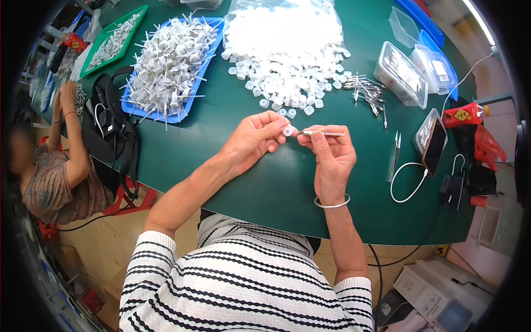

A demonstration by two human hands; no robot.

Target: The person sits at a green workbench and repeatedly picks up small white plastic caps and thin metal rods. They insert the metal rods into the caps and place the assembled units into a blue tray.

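Left hand pinching a small white cap between thumb and fingers. Right hand gripping a thin rod, metal end pointed at cap; can't tell if touching. Both above green surface, just nearside of white cap pile. Blue tray of assembled-looking parts left, metal pins right.

Bright tube light upper right, white pieces overexposed, bent edges, black corners
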